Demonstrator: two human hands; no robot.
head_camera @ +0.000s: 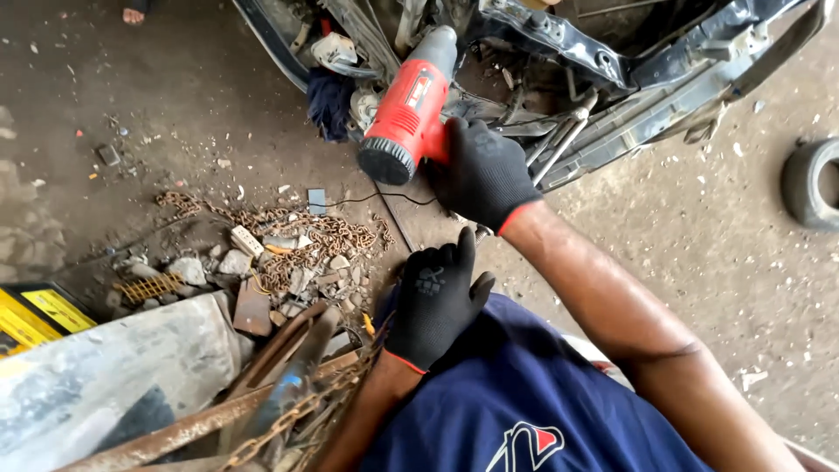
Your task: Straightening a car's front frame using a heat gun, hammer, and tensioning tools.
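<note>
Head view, read from the left: a yellow box (39,316) sits at the near left edge beside a grey slab (114,367), and rusty bars (201,424) lie across the floor in front of it. Further right, a rusty chain (323,236) lies tangled among stones and rubble on the dirt floor (175,87). Next comes the left hand (434,301) in a black glove, fingers together and flat, resting empty against the person's knee in blue cloth. Above it the right hand (482,170), also gloved, is clamped round the grip of a red heat gun (409,109), whose nozzel points away toward the dark bent car frame (629,79) at the far side. The gun looks aimed at the metal but its tip is hidden, so whether heating has begun cannot be told. A tyre (811,182) lies at the far right.
</note>
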